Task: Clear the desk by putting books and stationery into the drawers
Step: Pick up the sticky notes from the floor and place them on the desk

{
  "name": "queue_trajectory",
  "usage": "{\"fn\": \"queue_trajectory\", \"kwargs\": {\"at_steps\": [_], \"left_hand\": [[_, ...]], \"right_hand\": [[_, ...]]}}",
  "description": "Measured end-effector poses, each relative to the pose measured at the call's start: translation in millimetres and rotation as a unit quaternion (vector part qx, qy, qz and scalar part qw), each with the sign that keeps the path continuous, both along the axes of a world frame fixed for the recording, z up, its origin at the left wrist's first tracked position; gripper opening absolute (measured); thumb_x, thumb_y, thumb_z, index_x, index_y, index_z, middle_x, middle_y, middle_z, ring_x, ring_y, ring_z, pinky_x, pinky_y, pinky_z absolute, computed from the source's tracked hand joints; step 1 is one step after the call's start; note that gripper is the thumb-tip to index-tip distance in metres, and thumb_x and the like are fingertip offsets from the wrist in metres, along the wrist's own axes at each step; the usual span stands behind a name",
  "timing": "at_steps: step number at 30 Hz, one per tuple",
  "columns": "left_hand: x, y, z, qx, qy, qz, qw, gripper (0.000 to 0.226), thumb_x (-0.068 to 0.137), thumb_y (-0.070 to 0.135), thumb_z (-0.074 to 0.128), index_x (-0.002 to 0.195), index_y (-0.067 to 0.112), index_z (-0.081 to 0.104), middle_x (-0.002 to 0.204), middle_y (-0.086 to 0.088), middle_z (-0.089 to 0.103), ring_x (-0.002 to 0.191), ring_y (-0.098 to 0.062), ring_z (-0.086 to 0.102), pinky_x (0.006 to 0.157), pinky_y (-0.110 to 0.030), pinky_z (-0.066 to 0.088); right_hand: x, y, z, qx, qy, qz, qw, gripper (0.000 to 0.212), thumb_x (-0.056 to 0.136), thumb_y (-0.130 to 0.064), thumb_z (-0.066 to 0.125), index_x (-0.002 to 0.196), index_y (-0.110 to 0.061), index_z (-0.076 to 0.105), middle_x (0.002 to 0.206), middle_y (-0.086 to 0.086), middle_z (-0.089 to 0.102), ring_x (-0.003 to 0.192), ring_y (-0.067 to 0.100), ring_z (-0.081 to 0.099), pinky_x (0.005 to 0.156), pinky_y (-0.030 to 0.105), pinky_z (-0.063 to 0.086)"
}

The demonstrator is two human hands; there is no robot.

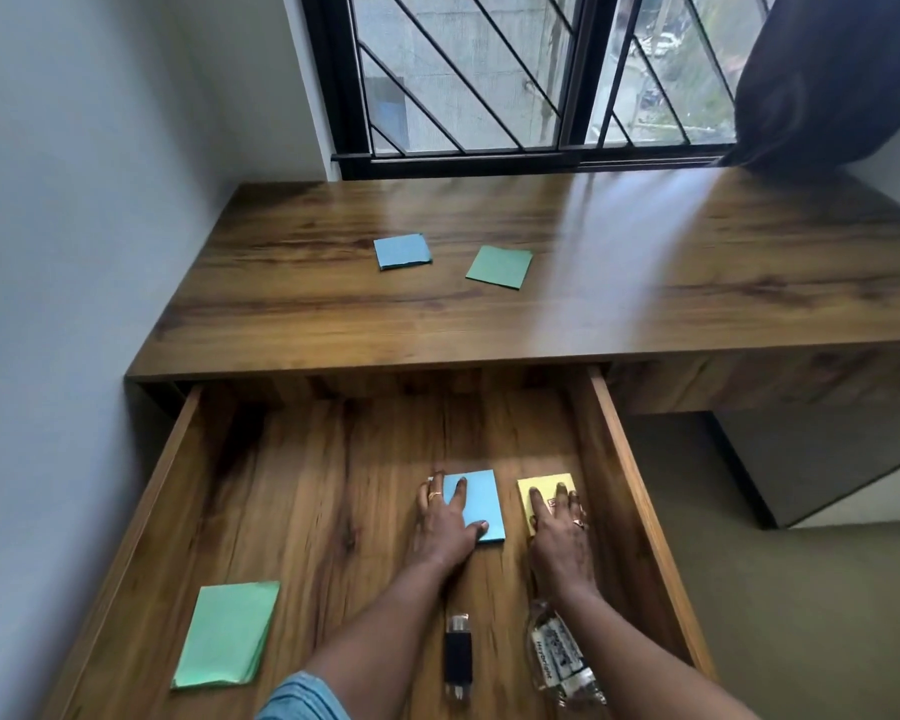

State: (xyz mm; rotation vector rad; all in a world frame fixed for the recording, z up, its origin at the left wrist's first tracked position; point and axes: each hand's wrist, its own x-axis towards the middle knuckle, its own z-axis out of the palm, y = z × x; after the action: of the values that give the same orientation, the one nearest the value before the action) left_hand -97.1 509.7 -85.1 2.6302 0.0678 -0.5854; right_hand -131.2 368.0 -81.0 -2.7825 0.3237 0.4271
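From the head camera I see a wood-grain drawer (328, 485) pulled out under the matching desk (645, 283). My left hand (445, 517) lies flat, fingers spread, on a square blue pad (481, 498) in the drawer. My right hand (562, 532) presses flat on a yellow pad (546, 488) just beside it. Nearer me lie a green paper stack (227, 634), a black oblong piece (458, 657) and a clear labelled packet (559, 659). On the desk are a blue note pad (402, 251) and a green note pad (500, 266).
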Motion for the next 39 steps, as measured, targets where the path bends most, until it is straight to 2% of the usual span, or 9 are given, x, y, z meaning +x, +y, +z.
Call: {"fn": "queue_trajectory", "kwargs": {"at_steps": [5,8,10,12,16,20,23,28,39], "left_hand": [[-2.8,-4.5,-1.3,-0.014,0.005,0.017,1.000,0.075,0.093,0.045,0.051,0.152,0.024,0.011,0.160,-0.001,-0.008,0.148,-0.028,-0.008,0.119,-0.040,0.016],[1.0,-3.9,0.3,-0.015,-0.014,0.020,1.000,0.073,0.093,0.044,0.051,0.152,0.024,0.012,0.160,-0.001,-0.008,0.148,-0.028,-0.006,0.120,-0.038,0.013],[11.0,-3.1,5.8,-0.019,-0.050,0.012,0.998,0.070,0.094,0.041,0.049,0.152,0.023,0.013,0.160,-0.002,-0.006,0.148,-0.027,-0.004,0.120,-0.035,0.009],[25.8,-2.4,16.7,-0.036,-0.105,0.017,0.994,0.064,0.096,0.034,0.050,0.151,0.020,0.020,0.160,-0.004,0.000,0.147,-0.027,0.002,0.120,-0.037,0.011],[79.3,15.1,38.5,-0.046,-0.324,0.020,0.945,0.051,0.086,0.016,0.064,0.135,0.011,0.049,0.148,-0.016,0.034,0.134,-0.034,0.031,0.103,-0.048,0.043],[146.5,45.5,66.4,0.010,-0.350,-0.039,0.936,0.051,0.090,0.017,0.060,0.138,0.009,0.046,0.148,-0.019,0.036,0.137,-0.034,0.030,0.111,-0.047,0.035],[198.4,63.2,91.0,0.026,-0.334,-0.028,0.942,0.052,0.098,0.022,0.045,0.147,0.012,0.028,0.154,-0.011,0.022,0.143,-0.027,0.020,0.119,-0.035,0.015],[292.5,83.7,110.2,0.045,-0.257,0.019,0.965,0.056,0.098,0.024,0.044,0.147,0.005,0.024,0.149,-0.013,0.028,0.137,-0.029,0.029,0.114,-0.035,0.020],[418.2,92.4,130.7,0.138,-0.073,-0.047,0.987,0.084,0.093,0.056,0.040,0.152,0.004,0.008,0.159,-0.014,0.009,0.148,-0.028,0.009,0.119,-0.035,0.009]], "right_hand": [[2.9,1.2,0.5,-0.025,-0.006,-0.002,1.000,0.057,0.100,-0.011,0.034,0.151,-0.024,0.013,0.159,0.014,0.003,0.147,0.032,0.004,0.118,0.040,0.017],[7.8,6.4,3.2,-0.046,-0.068,-0.011,0.997,0.054,0.095,-0.008,0.044,0.147,-0.019,0.030,0.153,0.018,0.025,0.144,0.033,0.023,0.114,0.040,0.028],[17.4,8.9,7.1,-0.046,-0.163,0.019,0.985,0.054,0.075,-0.002,0.072,0.126,-0.012,0.060,0.124,0.020,0.062,0.116,0.035,0.060,0.091,0.043,0.052],[33.1,8.9,12.5,-0.066,-0.225,0.049,0.971,0.047,0.054,-0.002,0.086,0.100,-0.008,0.075,0.091,0.012,0.075,0.082,0.029,0.074,0.066,0.039,0.059],[80.5,10.8,40.5,-0.038,-0.325,0.067,0.943,0.033,0.061,-0.003,0.083,0.092,-0.006,0.076,0.077,0.008,0.075,0.073,0.028,0.072,0.065,0.037,0.058],[144.7,11.1,63.3,-0.056,-0.393,0.055,0.916,0.021,0.073,0.000,0.061,0.088,-0.007,0.075,0.079,0.014,0.071,0.072,0.033,0.068,0.064,0.036,0.056],[192.2,13.9,81.8,0.004,-0.371,0.000,0.928,0.016,0.080,0.002,0.066,0.095,0.000,0.071,0.093,0.023,0.068,0.084,0.039,0.065,0.070,0.042,0.057],[276.4,26.8,110.4,0.055,-0.290,-0.156,0.943,0.034,0.096,-0.020,0.047,0.120,0.003,0.056,0.121,0.022,0.055,0.111,0.036,0.050,0.093,0.039,0.044],[384.8,54.2,111.3,0.082,-0.110,-0.313,0.940,0.103,0.077,-0.047,0.071,0.142,0.012,0.017,0.139,0.025,0.031,0.128,0.037,0.033,0.102,0.044,0.034]]}}
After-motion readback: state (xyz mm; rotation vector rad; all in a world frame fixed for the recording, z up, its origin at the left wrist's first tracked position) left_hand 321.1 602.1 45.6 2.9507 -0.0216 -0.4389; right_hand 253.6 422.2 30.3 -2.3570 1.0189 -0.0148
